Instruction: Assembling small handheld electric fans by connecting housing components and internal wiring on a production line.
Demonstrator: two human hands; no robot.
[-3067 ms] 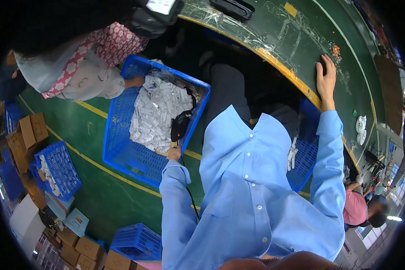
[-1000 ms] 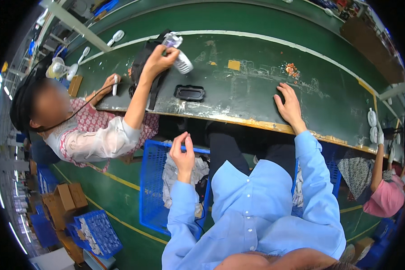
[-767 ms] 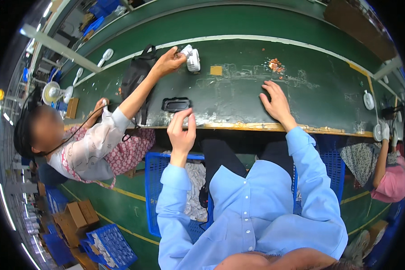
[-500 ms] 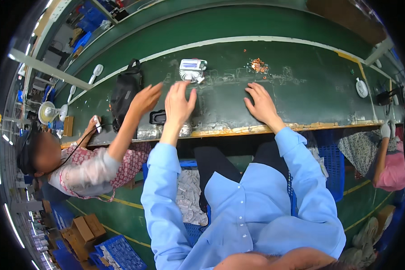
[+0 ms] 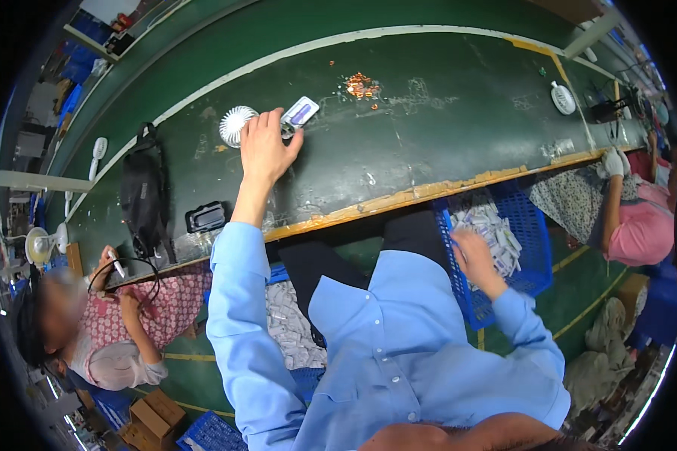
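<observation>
My left hand is on the table with its fingers curled over a small white fan. The fan's round ribbed head shows to the left of the fingers. A white rectangular piece with a purple label sticks out to their right; my fingers hide whether it joins the fan. Below the table edge, my right hand is over a blue basket, fingers loosely bent and apart, nothing seen in them. Several small white pieces with purplish markings fill the basket beside that hand.
A small copper-coloured pile lies farther back. Black bag and black tray are at left, another white fan at right. Co-workers sit on both sides; the left one holds a white piece. More white pieces are below the table.
My right hand has left the table and gone down to the basket. My left hand has moved onto the fan, whose head and labelled piece now lie farther apart. The left co-worker's arm has pulled back.
</observation>
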